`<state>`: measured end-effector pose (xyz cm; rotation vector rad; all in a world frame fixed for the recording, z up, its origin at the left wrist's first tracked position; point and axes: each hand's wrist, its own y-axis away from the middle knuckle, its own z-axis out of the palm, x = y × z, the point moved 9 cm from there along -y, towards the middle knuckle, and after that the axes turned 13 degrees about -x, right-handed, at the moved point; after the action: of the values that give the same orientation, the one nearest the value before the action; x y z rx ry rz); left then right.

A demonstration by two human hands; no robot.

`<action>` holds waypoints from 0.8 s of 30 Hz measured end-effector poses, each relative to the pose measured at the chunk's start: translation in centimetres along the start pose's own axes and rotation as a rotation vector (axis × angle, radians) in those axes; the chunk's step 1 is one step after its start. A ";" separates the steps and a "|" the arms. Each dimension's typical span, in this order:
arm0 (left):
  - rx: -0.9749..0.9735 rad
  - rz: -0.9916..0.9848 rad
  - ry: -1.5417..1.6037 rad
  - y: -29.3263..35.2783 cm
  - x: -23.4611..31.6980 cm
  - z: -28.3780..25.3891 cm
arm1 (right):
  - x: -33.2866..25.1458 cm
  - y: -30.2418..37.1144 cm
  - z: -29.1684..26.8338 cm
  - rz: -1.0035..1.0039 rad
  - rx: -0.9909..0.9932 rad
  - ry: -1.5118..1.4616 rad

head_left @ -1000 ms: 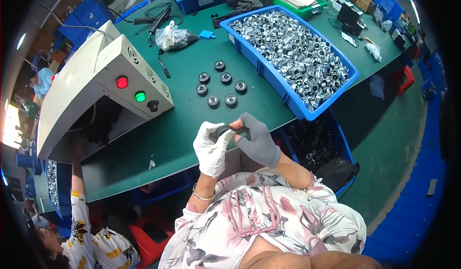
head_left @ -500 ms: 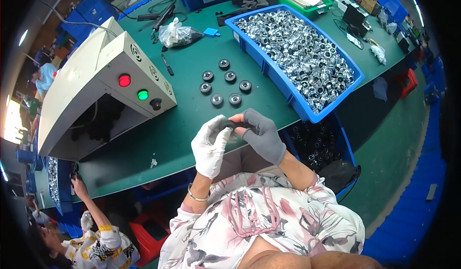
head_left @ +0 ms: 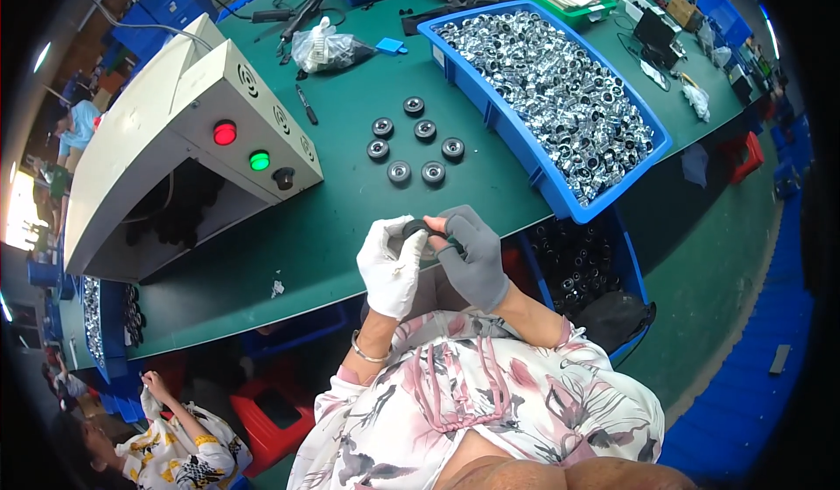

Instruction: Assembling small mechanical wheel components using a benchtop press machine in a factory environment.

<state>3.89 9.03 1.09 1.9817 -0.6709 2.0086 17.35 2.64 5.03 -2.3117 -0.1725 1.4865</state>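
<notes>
My left hand [head_left: 388, 265], in a white glove, grips a small black ring-shaped part [head_left: 418, 227] near the table's front edge. From the other side my right hand [head_left: 472, 254], in a grey glove with bare fingertips, pinches the same part. The fingers cover much of it, so its full shape is hidden. Just beyond my hands, several black round parts with silvery centres [head_left: 424, 130] lie loosely grouped on the green table [head_left: 350, 201].
A blue bin [head_left: 547, 96] heaped with shiny metal parts stands at the right. Left is a beige machine [head_left: 175, 131] with red and green lights. Below the table edge sits a bin of black parts [head_left: 573, 262]. A co-worker [head_left: 179, 442] sits lower left.
Both my hands stay on the black part, with the fingers shifted slightly around it. The co-worker's arm has drawn back from the bin at the far left. The view has moved a little.
</notes>
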 end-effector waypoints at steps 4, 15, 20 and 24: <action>-0.050 -0.077 0.120 -0.6 -0.2 -0.2 | 0.3 -0.6 0.0 -0.019 -0.005 0.020; -0.121 -0.211 0.619 0.2 -2.2 0.2 | 3.0 -1.2 1.5 0.312 -0.227 -0.560; -0.088 -0.262 0.688 0.7 -3.2 0.3 | -1.2 -2.2 0.1 -0.090 -0.199 0.000; -0.113 -0.231 0.657 0.6 -3.6 0.1 | -0.6 -1.9 0.0 -0.141 -0.202 0.018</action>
<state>3.86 9.00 -2.56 1.1523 -0.3658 2.2202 17.25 4.23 6.30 -2.4113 -0.4911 1.4349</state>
